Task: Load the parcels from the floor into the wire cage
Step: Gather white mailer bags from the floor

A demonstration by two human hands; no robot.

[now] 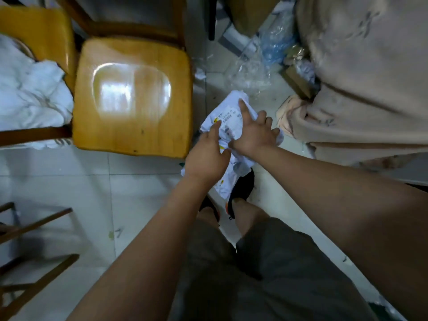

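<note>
The right hand (252, 133) grasps a white poly-mailer parcel (231, 113). Its index finger lies straight along the top face beside the barcode label (228, 118), its other fingers curl over the parcel's right edge, and its thumb points left across the plastic. The left hand (207, 156) meets the same parcel from the left, with its index finger straight on the label's yellow corner and its thumb on the top face. Its remaining fingers are hidden under the hand, so whether it clasps the parcel cannot be told. The two hands almost touch.

Crumpled white mailer plastic runs on beneath the wrists, above the person's black shoes (240, 187). Whether that is one parcel or several is unclear.

Left of the fingers stands a wooden chair (132, 98) with a glossy yellow seat, and beyond it a second chair carries crumpled white cloth (32, 93). Just past the fingertips, clear plastic wrap (252, 70) lies on the pale tiled floor (69, 177). To the right of the fingers hangs beige fleece fabric (366, 77).
</note>
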